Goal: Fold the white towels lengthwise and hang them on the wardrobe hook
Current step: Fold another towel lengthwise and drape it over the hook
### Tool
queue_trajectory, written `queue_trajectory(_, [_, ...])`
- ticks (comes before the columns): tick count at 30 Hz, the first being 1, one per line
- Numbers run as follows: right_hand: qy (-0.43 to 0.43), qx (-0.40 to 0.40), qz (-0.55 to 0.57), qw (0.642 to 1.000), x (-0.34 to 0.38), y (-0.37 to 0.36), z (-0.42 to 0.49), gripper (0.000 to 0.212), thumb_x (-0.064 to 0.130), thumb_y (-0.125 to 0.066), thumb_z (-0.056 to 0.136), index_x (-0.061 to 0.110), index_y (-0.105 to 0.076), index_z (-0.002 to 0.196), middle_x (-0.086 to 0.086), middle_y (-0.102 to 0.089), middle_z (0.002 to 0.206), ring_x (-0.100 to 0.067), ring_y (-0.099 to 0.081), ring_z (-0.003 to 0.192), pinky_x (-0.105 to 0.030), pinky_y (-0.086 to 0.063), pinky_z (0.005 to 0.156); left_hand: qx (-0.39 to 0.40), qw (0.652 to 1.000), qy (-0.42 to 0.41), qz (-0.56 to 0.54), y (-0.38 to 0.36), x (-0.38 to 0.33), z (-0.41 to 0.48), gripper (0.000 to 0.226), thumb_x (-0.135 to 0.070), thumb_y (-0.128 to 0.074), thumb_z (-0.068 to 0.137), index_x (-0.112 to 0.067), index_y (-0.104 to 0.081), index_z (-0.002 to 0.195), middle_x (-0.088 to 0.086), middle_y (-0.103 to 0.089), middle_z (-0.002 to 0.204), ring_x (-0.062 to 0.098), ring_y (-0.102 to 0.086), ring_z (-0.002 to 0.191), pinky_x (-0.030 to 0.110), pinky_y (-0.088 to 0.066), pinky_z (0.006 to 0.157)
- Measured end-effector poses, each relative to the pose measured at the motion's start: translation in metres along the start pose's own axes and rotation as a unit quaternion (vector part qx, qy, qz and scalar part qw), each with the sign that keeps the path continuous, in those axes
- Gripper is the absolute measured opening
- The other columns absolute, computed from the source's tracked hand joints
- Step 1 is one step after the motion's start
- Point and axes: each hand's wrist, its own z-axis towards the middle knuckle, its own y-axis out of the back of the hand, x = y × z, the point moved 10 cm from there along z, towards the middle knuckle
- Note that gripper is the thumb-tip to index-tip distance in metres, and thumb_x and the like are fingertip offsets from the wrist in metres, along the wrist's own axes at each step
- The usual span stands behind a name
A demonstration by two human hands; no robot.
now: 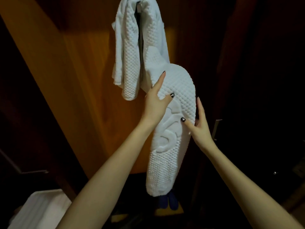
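Head view catching the long towel (168, 146), folded lengthwise, hanging down the wardrobe door (79, 80) from the frame's top edge and touching a shorter towel (125, 55) bunching up there, the hook itself lying hidden under cloth. Clamping the long towel's left edge with the left grip (158, 103), thumb pressing on the front and forefinger lying straight along the fold, and pinching its right edge lower down with the right grip (199, 126), thumb in front, fingers behind. Showing also something dark blue (171, 202) below the towel's end and a pale folded cloth (41, 210) lying at lower left.
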Motion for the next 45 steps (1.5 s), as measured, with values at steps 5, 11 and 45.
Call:
queue_trajectory(5, [-0.004, -0.016, 0.005, 1.0, 0.009, 0.014, 0.005, 0.081, 0.014, -0.061, 0.095, 0.035, -0.01, 0.154, 0.013, -0.045, 0.145, -0.01, -0.055, 0.126, -0.025, -0.053, 0.092, 0.034, 0.998, 0.012, 0.046, -0.004, 0.004, -0.006, 0.058, -0.008, -0.062, 0.09, -0.018, -0.041, 0.144, -0.011, -0.048, 0.137, -0.01, -0.047, 0.115, 0.01, -0.038, 0.097])
queue_trajectory(11, [0.005, -0.035, -0.018, 0.999, 0.033, 0.026, 0.006, 0.076, 0.014, -0.057, 0.098, 0.042, -0.012, 0.152, 0.019, -0.043, 0.147, -0.018, -0.054, 0.128, -0.043, -0.051, 0.099, 0.121, 0.99, -0.02, 0.068, -0.021, 0.01, -0.027, 0.059, -0.017, -0.059, 0.095, -0.017, -0.032, 0.147, -0.008, -0.037, 0.139, -0.016, -0.032, 0.118, -0.005, -0.027, 0.091])
queue_trajectory(45, [-0.179, 0.057, -0.088, 0.978, 0.009, 0.046, -0.07, 0.095, 0.045, -0.07, 0.084, 0.062, 0.001, 0.144, 0.019, -0.044, 0.14, -0.003, -0.069, 0.097, -0.028, -0.059, 0.069, -0.016, 0.941, 0.244, -0.234, -0.029, 0.065, -0.07, 0.031, 0.003, -0.054, 0.093, -0.015, -0.056, 0.118, 0.018, -0.059, 0.125, 0.026, -0.062, 0.106, 0.031, -0.056, 0.078])
